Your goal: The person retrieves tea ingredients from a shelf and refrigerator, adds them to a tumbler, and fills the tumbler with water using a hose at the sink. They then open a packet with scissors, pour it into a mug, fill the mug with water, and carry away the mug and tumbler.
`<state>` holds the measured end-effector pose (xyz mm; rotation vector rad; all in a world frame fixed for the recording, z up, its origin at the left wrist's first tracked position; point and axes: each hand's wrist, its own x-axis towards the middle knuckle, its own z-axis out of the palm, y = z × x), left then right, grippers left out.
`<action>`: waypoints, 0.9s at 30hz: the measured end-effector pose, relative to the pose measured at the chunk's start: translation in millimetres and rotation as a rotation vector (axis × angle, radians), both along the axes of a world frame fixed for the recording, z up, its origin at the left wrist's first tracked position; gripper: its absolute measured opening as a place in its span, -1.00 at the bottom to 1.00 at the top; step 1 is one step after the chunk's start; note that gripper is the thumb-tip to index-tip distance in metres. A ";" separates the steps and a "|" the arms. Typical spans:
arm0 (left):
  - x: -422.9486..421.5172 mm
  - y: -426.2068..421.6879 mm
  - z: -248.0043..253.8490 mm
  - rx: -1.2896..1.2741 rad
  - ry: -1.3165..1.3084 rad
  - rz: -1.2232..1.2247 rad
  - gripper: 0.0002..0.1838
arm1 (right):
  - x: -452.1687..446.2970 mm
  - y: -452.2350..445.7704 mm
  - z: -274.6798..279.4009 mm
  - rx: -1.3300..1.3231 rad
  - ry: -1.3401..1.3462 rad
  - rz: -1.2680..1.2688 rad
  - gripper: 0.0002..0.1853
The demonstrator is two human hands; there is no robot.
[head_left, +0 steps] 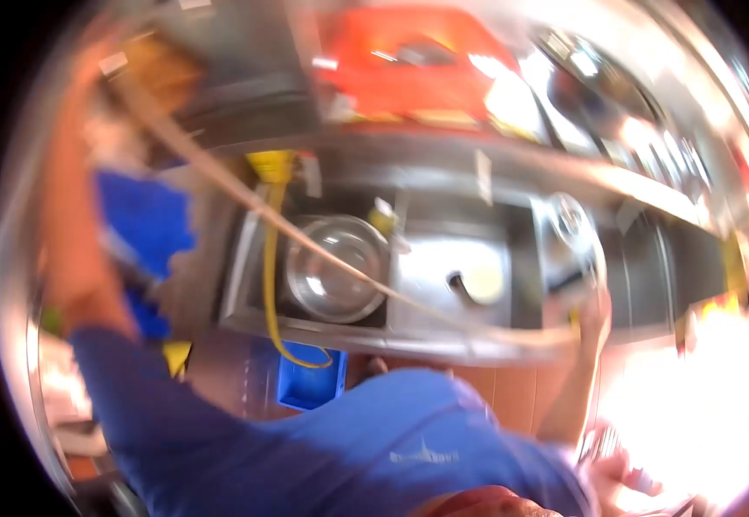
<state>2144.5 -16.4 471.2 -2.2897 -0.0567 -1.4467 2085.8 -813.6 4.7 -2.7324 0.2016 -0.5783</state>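
My left arm stretches far out to the upper left, and my left hand (105, 65) is smeared by motion at the frame's edge. A long pale, pole-like or hose-like thing (258, 207) runs from beside that hand, slanting and curving over the sinks to my right hand (594, 317). My right hand appears closed around its lower end, at the front rim of the right-hand sink; the fingers are blurred. Just beyond this hand is a round, shiny object (569, 221) with a pale curved edge or handle. Whether it joins the long thing, I cannot tell.
A metal bowl (337, 269) sits in the left sink basin; a pale round object (482, 283) is in the middle one. A yellow hose (271, 267) hangs over the front rim towards a blue crate (312, 379). Behind are a red-orange container (417, 65) and a dark pan (598, 77).
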 end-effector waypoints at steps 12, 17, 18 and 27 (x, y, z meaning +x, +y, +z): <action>-47.7 7.5 -61.7 0.075 -0.174 -0.400 -0.72 | 4.5 -24.8 29.1 0.594 0.252 -0.349 -0.65; -94.3 -62.6 -94.3 -0.344 -0.144 -0.633 -0.77 | 0.0 -35.9 15.1 0.648 0.270 -0.338 -0.70; -112.3 -76.7 -93.1 -0.320 -0.085 -0.797 -0.75 | -0.8 -35.5 14.5 0.650 0.280 -0.336 -0.70; -215.8 -235.5 -86.5 0.328 -0.284 -1.377 -0.58 | -7.0 -40.7 25.4 0.672 0.309 -0.321 -0.64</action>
